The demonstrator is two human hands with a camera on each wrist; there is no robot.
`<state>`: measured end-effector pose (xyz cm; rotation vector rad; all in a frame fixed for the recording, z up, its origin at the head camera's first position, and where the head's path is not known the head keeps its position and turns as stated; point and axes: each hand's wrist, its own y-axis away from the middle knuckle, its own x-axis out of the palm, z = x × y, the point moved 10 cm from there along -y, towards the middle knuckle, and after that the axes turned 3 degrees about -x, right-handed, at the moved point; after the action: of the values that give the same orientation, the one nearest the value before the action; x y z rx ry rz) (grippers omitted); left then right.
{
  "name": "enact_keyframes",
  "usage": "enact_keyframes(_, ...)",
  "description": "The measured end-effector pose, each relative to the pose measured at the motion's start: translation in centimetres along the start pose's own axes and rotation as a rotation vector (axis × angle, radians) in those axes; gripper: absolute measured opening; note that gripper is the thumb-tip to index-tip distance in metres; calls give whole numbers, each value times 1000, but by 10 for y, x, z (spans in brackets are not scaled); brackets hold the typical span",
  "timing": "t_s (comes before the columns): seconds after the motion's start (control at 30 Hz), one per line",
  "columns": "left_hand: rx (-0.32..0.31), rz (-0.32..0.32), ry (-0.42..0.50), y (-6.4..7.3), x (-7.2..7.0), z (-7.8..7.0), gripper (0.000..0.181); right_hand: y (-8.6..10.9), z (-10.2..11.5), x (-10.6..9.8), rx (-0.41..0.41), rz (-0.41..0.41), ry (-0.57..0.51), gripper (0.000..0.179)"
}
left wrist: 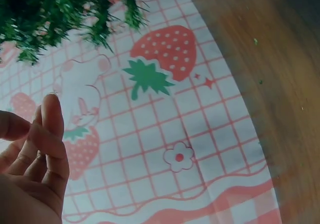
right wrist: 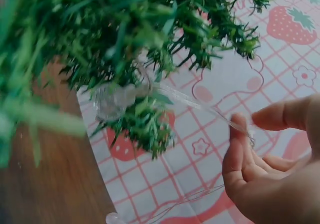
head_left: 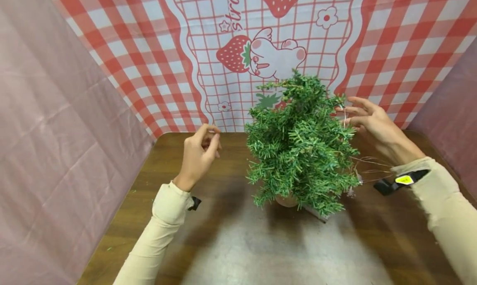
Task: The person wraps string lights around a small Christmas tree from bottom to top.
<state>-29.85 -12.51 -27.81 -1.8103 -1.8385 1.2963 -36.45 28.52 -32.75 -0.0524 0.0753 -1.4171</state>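
Note:
A small artificial Christmas tree (head_left: 302, 144) with green tinsel-like needles stands on the brown table. My right hand (head_left: 380, 125) is at the tree's right side, holding a thin clear wire (right wrist: 212, 111) at its fingers. The thumb stands a little apart from the index finger. The wire runs into the branches beside a clear plastic piece (right wrist: 112, 101). More strands of thin wire (head_left: 372, 160) hang below that hand. To the left of the tree, my left hand (head_left: 199, 152) hovers with loosely bent fingers and holds nothing. The tree's base is mostly hidden by branches.
Behind the table hangs a red-and-white checked cloth (head_left: 149, 57) with strawberry prints. A pink curtain (head_left: 56, 131) borders the left side. Clear decorative pieces (head_left: 351, 192) lie near the tree's lower right, and a few green needle bits (head_left: 109, 248) dot the table (head_left: 126, 227).

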Motion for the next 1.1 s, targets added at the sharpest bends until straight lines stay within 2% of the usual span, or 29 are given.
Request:
enact_keyframes(0.1, -43, 51, 0, -12, 7, 17, 9, -6, 6, 3, -7, -22, -161, 70)
enact_keyframes(0.17, -63, 86, -15, -20, 13, 25, 11, -11, 10, 5, -11, -26, -168, 65)
enact_keyframes(0.23, -83, 128, -22, -27, 20, 32, 13, -16, 15, 9, -11, -19, -59, 61)
enact_keyframes(0.33, -121, 194, -33, -39, 31, 42, 17, -23, 21, 15, -5, 20, 174, 56)
enact_keyframes(0.4, -151, 242, -29, -47, 40, 47, 19, -26, 24, 20, 10, 63, 324, 57)
enact_keyframes(0.43, -166, 267, -27, -51, 44, 49, 21, -27, 25, 22, 21, 86, 364, 61)
enact_keyframes(0.5, -199, 319, -12, -57, 53, 53, 22, -29, 26, 26, 39, 118, 382, 72)
enact_keyframes(0.6, -231, 381, 23, -64, 67, 57, 25, -33, 31, 32, 46, 162, 322, 84)
enact_keyframes(0.67, -243, 404, 45, -68, 74, 59, 26, -35, 35, 36, 38, 164, 297, 68)
enact_keyframes(0.73, -257, 409, 63, -71, 79, 62, 26, -37, 43, 35, -7, 121, 322, 50)
enact_keyframes(0.83, -296, 406, 80, -75, 83, 67, 27, -41, 55, 31, -82, 14, 396, 47)
enact_keyframes(0.9, -326, 404, 104, -77, 86, 71, 27, -45, 63, 31, -137, -36, 457, 33)
enact_keyframes(1.0, -367, 418, 159, -81, 92, 70, 29, -47, 70, 39, -166, -10, 528, 36)
enact_keyframes(1.1, -393, 443, 233, -86, 100, 68, 30, -49, 74, 49, -156, 43, 569, 44)
